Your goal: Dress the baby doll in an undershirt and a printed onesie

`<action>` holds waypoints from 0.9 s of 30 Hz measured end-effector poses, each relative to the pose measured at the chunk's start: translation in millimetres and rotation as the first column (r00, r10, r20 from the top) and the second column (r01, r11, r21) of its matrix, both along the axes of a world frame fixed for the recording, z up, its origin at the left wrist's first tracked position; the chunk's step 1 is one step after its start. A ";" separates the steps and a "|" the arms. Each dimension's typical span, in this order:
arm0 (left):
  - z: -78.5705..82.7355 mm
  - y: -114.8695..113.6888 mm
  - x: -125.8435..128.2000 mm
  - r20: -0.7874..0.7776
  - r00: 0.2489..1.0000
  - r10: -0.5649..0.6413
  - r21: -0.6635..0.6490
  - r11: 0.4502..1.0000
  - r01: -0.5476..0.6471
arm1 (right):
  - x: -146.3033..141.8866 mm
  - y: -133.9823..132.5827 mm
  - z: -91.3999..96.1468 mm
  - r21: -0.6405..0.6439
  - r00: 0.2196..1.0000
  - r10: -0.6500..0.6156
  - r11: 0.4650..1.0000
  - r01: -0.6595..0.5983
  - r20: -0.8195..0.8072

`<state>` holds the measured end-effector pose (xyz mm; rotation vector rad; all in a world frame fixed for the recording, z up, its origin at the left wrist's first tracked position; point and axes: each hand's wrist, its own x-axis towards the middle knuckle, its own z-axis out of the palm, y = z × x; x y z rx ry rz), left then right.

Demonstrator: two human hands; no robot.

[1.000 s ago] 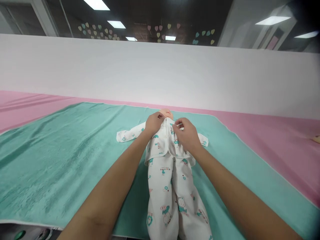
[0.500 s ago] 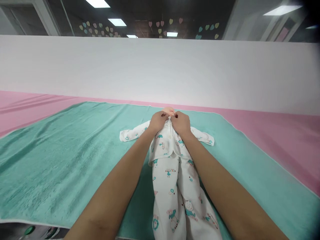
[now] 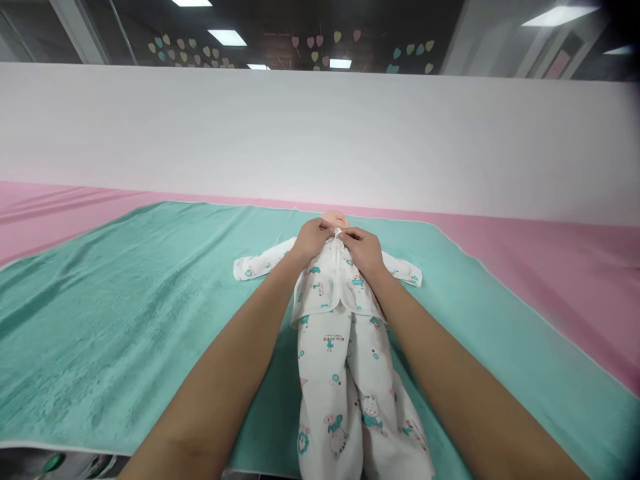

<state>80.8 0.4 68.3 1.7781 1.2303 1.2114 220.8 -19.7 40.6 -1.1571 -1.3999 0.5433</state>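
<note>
A baby doll (image 3: pixel 335 218) lies on its back, head away from me, dressed in a white printed jacket (image 3: pixel 327 283) and matching trousers (image 3: pixel 325 380). Its sleeves stretch out to both sides. At the neck, my left hand (image 3: pixel 313 238) pinches the jacket's collar from the left. My right hand (image 3: pixel 364 248) closes on the collar's other side, its fingertips almost meeting those of the left. The front edges come together down the middle of the chest and part slightly at the hem. My fingers hide the exact spot they grip.
Under the doll is a teal blanket (image 3: pixel 125 320), spread over a pink sheet (image 3: pixel 565 280). A low white wall (image 3: pixel 320 140) rises behind, with dark glass and heart stickers above. Below the blanket's near left edge, an object with a green part (image 3: pixel 54 462) shows.
My fingertips have shifted at the collar, the right hand's fingers now reaching further across to the left. The view has moved slightly, so the doll appears a little more to the left.
</note>
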 end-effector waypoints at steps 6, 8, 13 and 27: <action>1.1 -0.3 -1.0 0.064 0.998 -0.012 -0.077 0.997 0.017 | -4.1 -5.8 3.5 0.005 0.999 -0.007 1.000 0.007 0.044; 1.0 -0.3 -1.3 0.082 0.996 -0.017 -0.089 0.996 0.024 | -4.3 -7.4 4.6 0.011 0.998 -0.009 1.000 0.008 0.066; 0.0 0.0 -2.2 0.076 0.997 -0.012 -0.088 0.996 0.019 | -1.9 -7.6 4.5 -0.031 0.999 -0.001 1.000 0.003 0.051; -1.9 1.1 0.6 0.021 0.999 0.046 -0.067 0.997 -0.045 | -3.2 -5.8 4.4 -0.046 0.999 -0.015 0.999 0.018 0.052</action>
